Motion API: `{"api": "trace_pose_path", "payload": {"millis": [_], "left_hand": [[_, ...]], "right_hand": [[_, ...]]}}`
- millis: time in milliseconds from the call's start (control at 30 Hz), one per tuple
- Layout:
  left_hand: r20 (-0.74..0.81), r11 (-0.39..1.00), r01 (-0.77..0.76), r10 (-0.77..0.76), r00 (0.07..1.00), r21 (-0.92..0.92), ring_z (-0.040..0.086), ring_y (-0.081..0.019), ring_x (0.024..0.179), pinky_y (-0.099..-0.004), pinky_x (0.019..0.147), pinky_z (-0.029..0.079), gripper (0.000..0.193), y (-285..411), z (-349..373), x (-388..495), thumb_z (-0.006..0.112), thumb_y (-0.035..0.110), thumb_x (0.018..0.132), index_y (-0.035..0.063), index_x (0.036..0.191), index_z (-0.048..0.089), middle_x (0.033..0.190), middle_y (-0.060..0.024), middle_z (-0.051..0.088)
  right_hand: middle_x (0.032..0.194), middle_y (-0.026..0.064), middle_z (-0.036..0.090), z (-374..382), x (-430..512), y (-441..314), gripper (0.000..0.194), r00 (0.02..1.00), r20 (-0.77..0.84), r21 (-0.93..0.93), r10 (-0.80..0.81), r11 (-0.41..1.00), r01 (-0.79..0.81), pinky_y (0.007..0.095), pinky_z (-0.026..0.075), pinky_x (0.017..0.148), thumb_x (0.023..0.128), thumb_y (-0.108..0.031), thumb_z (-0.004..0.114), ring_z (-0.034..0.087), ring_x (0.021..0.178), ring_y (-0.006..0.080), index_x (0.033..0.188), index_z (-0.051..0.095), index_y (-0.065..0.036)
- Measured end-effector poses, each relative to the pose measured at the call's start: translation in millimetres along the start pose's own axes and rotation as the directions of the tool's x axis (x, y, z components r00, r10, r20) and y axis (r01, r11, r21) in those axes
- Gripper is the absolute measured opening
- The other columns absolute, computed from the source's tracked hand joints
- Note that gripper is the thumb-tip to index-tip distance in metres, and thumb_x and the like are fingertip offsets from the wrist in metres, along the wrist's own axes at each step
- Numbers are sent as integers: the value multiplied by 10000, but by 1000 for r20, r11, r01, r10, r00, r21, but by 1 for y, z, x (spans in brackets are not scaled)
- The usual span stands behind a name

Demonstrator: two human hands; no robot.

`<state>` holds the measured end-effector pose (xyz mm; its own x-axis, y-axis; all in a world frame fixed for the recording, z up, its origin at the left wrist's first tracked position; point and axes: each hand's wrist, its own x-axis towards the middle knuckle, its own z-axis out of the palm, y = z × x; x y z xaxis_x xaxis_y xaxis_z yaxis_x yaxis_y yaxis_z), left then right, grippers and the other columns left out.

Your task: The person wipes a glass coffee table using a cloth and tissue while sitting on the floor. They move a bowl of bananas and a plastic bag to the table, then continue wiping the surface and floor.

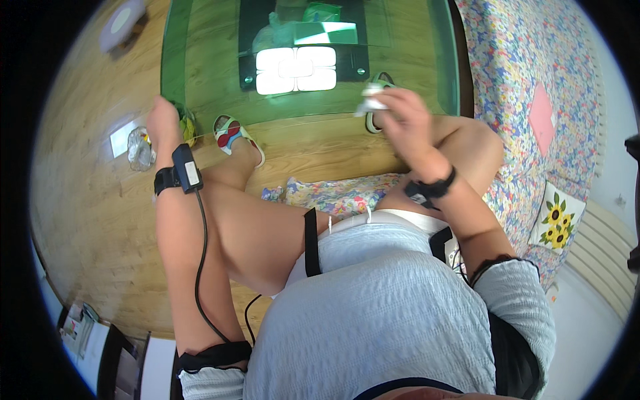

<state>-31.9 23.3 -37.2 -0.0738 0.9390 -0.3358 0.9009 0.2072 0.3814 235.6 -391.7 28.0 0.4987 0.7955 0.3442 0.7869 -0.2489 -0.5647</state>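
My right hand (409, 122) is raised near the front edge of a green glass table (210, 95). Its fingers pinch a crumpled white tissue-like piece (372, 100), blurred by motion. On the far left, my left hand (164, 124) hangs down beside the table's near left corner. Its fingers are hidden from this angle, so whether it grips anything cannot be seen. Close to it are a clear plastic bag (141, 150) and a yellow-green item (188, 131), partly covered by the hand and wrist.
A sofa with a floral cover (520, 60) stands on the right, bearing a pink flat item (541, 120) and a sunflower cushion (556, 220). Wooden flooring (100, 200) spreads leftward. A small stool (122, 25) stands at upper left. A black cable (202, 250) runs along my left arm.
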Motion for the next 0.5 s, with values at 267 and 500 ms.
{"api": "trace_pose_path", "payload": {"millis": [267, 500], "left_hand": [[-46, 991, 29, -35, 998, -134, 556, -469, 1302, -507, 1066, 428, 794, -11, 6, 13, 381, 568, 960, -120, 1250, 651, 1353, -314, 620], [-29, 985, 72, -77, 997, -158, 546, -455, 1319, -498, 1080, 414, 794, -5, 2, 4, 360, 566, 963, -106, 1281, 640, 1380, -300, 611]], "right_hand": [[1169, 66, 736, 125, 36, -75, 351, 927, 63, 73, -369, 928, 365, 407, 518, 911, 769, -28, 708, 655, 1003, 284, 1110, 726, -106], [983, 74, 761, -7, -1, 57, 272, 980, -145, -276, -135, 957, 91, 399, 517, 811, 735, 16, 698, 621, 870, 287, 978, 755, -93]]}}
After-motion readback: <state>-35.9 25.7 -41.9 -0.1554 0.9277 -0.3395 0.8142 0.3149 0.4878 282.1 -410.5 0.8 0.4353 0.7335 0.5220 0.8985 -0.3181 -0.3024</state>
